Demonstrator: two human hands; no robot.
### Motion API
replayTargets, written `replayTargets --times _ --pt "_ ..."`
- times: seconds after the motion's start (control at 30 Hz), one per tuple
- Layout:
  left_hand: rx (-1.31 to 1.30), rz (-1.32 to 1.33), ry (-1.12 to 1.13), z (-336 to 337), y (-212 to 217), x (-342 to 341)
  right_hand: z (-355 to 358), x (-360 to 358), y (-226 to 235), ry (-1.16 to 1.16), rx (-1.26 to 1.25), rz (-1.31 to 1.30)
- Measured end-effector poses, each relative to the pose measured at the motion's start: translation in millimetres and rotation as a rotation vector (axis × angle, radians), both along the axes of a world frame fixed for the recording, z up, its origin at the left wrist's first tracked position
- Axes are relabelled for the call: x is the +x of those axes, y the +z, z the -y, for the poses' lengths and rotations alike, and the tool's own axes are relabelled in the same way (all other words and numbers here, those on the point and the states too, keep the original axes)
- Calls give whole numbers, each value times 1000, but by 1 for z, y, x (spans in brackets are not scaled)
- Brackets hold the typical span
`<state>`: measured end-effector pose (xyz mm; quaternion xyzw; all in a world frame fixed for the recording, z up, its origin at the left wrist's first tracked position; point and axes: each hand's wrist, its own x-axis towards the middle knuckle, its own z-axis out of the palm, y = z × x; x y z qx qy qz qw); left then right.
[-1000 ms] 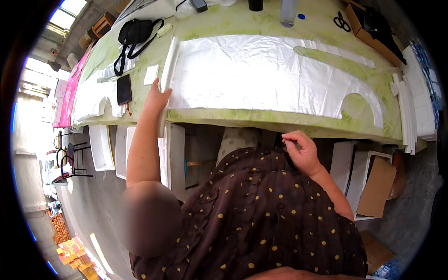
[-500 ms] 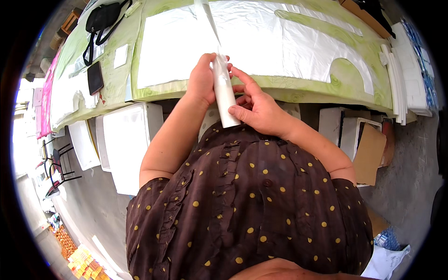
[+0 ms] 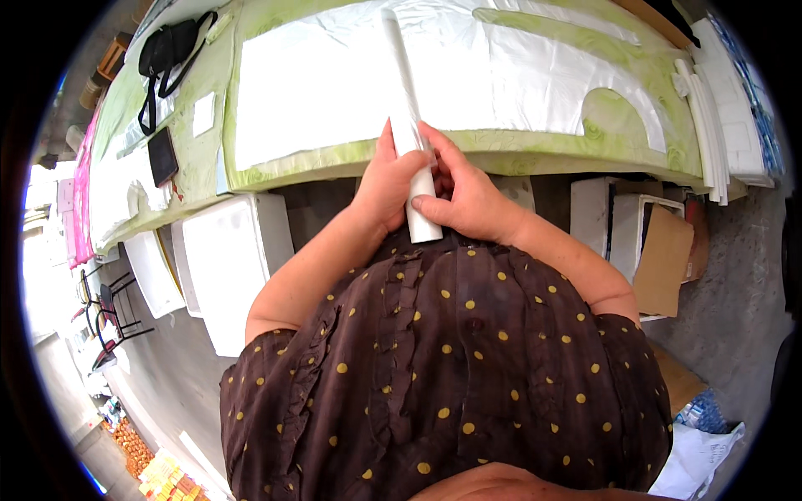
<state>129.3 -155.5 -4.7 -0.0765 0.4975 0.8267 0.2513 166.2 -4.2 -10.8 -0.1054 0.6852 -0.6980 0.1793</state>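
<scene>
A long white roll of plastic film (image 3: 404, 92) points away from my body, its near end close to my shirt and its far part over the table. My left hand (image 3: 391, 182) is closed round it from the left, thumb lying across the top. From the right, my right hand (image 3: 464, 190) grips the roll's near part, with the thumb by the end and the fingers partly hidden behind it. Beyond my hands, thin white plastic sheets (image 3: 317, 83) lie spread over the green patterned tablecloth (image 3: 334, 154).
At the left lie a black bag (image 3: 170, 46), a dark phone (image 3: 164, 157) and a white card (image 3: 204, 114). Several white rolls (image 3: 704, 134) rest at the table's right end. Under the table stand white boxes (image 3: 225, 259) and a cardboard piece (image 3: 664, 263).
My left hand has slid down the roll toward me, its thumb now over the top. The roll's loose far part now looks straight and tightly wound. The view has shifted slightly.
</scene>
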Motion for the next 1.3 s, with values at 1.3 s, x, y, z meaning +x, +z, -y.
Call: replayTargets --times 1.3 --pt "-901 -189 -470 18 8 -260 -107 32 4 -190 538 -83"
